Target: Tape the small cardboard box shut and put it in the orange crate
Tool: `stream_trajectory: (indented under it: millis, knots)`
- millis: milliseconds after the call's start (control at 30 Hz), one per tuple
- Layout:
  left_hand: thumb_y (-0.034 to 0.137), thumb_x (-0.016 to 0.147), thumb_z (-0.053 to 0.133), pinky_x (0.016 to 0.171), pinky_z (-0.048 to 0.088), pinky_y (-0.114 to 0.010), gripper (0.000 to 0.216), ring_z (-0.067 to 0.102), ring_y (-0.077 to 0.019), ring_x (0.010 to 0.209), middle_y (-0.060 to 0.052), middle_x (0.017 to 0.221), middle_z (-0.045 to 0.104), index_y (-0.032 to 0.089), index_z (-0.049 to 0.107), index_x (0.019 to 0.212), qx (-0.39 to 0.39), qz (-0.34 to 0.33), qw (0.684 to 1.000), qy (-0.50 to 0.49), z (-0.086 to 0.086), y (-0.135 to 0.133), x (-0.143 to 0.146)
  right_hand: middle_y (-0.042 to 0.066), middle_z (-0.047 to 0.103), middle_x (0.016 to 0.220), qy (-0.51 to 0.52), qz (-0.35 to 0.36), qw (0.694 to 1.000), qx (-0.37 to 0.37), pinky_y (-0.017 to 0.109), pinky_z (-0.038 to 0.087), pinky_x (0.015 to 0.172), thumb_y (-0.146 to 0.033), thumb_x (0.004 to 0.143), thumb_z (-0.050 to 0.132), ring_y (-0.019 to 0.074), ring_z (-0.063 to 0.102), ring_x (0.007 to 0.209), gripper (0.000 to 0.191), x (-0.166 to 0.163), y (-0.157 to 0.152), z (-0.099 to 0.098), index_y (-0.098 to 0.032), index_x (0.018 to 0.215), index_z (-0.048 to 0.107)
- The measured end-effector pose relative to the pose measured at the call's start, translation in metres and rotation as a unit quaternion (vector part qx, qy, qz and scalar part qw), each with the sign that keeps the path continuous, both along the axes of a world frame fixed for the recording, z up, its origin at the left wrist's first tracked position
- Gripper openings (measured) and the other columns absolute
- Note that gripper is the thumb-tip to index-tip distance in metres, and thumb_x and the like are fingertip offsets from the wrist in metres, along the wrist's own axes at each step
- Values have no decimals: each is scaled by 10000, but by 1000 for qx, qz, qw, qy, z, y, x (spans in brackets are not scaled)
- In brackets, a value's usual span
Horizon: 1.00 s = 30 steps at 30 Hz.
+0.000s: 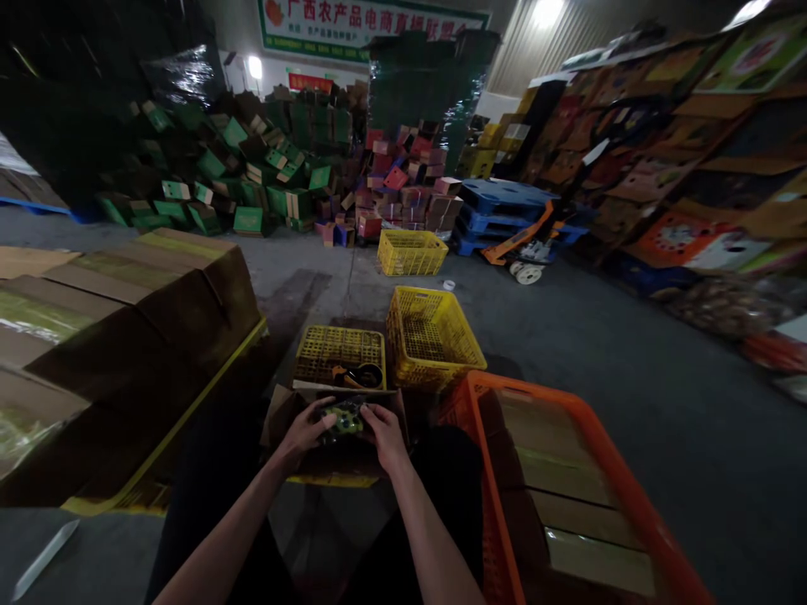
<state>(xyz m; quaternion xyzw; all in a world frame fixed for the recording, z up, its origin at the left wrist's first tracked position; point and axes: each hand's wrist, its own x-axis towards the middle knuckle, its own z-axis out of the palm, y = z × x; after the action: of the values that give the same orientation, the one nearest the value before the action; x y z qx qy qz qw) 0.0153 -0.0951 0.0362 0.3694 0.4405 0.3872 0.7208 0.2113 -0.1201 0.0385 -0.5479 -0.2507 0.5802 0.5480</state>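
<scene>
Between my hands is a shiny clear-plastic pack point(346, 418) with green and dark contents, whose kind I cannot make out. My left hand point(308, 427) grips its left side, fingers bent over the edge. On the right edge, the fingers of my right hand point(382, 427) pinch the plastic. Both hands are above an open cardboard box point(277, 412) between my knees, its inside mostly dark. Just beyond the box, a tape dispenser point(357, 376) with orange and black parts lies on an upturned-looking yellow crate point(337, 343).
Taped cartons point(182, 269) are stacked at left. An orange crate point(542, 388) with cartons stands by my right knee. Ahead are an open yellow crate point(470, 336), another yellow crate point(413, 255), a pallet jack point(526, 244), blue pallets point(504, 197) and heaped green boxes point(249, 220).
</scene>
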Motion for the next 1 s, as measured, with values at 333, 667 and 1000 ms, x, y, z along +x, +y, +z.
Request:
stream_trajectory:
  millis: [333,667,1000]
  knots:
    - [541,644,861,798,556,-339,596,694,-289,991,-102,1077,745,184,732,1104,27,12,999,-13,7,3,-6,23,738,1026,48,55,997,30,340,600,738,-489,657,862,224,689,953,459,-1,-2,14,-256,1033,739]
    - [652,757,745,828,552,-322,750,696,-254,1034,-131,1263,674,223,576,1349,-45,13,998,-40,-9,6,-6,62,764,987,72,115,990,26,375,566,840,-405,619,891,240,706,956,408,-1,-5,14,-200,954,780]
    - [700,718,742,926,552,-442,693,688,-317,1083,-146,1174,712,193,679,1186,-151,-50,986,-53,-4,6,-7,44,674,1296,-33,158,980,117,378,451,1006,-271,672,763,289,571,1252,108,0,-5,21,-244,771,795]
